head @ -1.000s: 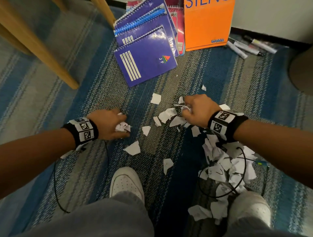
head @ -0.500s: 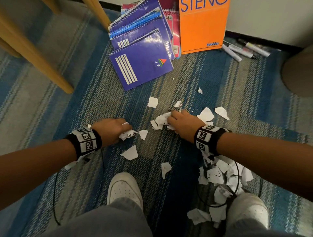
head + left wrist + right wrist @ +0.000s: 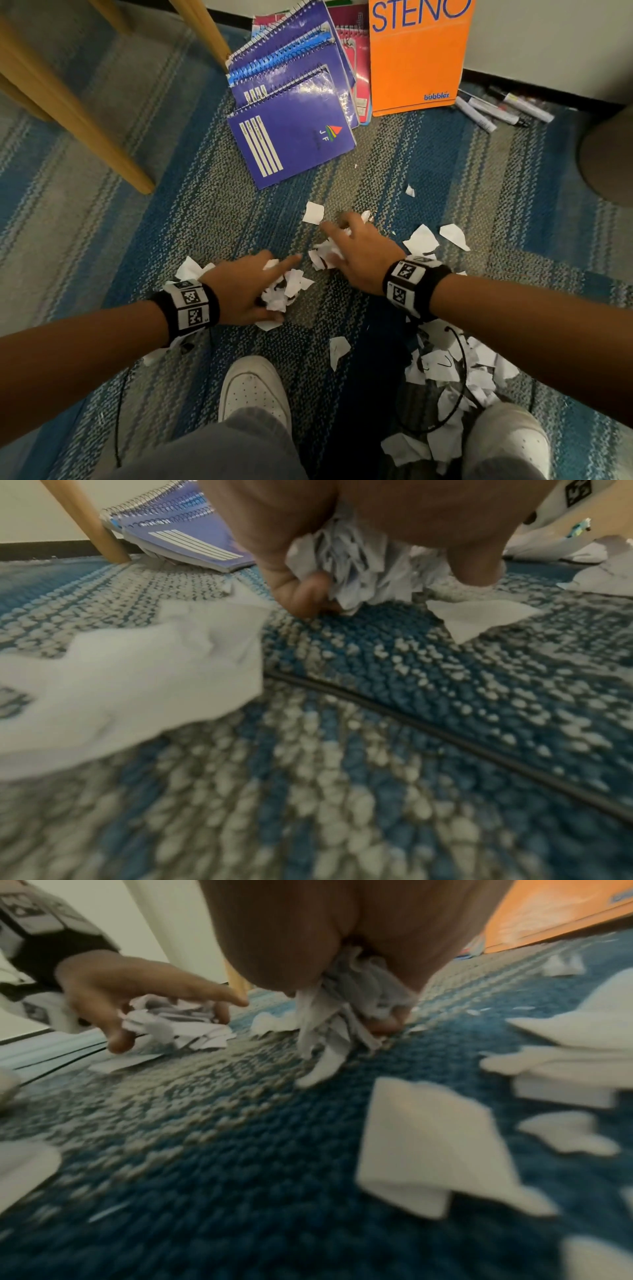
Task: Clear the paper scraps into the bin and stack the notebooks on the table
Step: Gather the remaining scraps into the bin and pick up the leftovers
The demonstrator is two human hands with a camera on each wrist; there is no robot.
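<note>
White paper scraps (image 3: 422,240) lie scattered over the striped carpet, with a thicker pile (image 3: 455,373) by my right shoe. My left hand (image 3: 250,287) holds a bunch of scraps (image 3: 359,569) against its palm, index finger pointing out. My right hand (image 3: 356,253) grips another wad of scraps (image 3: 339,1015) low on the carpet, its fingers reaching toward a loose square scrap (image 3: 313,212). Purple spiral notebooks (image 3: 291,137) lie fanned on the floor beyond, beside an orange steno pad (image 3: 418,58) leaning on the wall. No bin is in view.
A wooden table leg (image 3: 78,109) slants down at the left. Markers (image 3: 493,109) lie along the skirting at the right, and a round grey base (image 3: 609,154) sits at the far right. My white shoes (image 3: 253,390) and a thin black cable (image 3: 445,737) are close below.
Both hands have gathered more scraps. The left hand slid right and stretched out its index finger. The right hand reached forward toward the square scrap.
</note>
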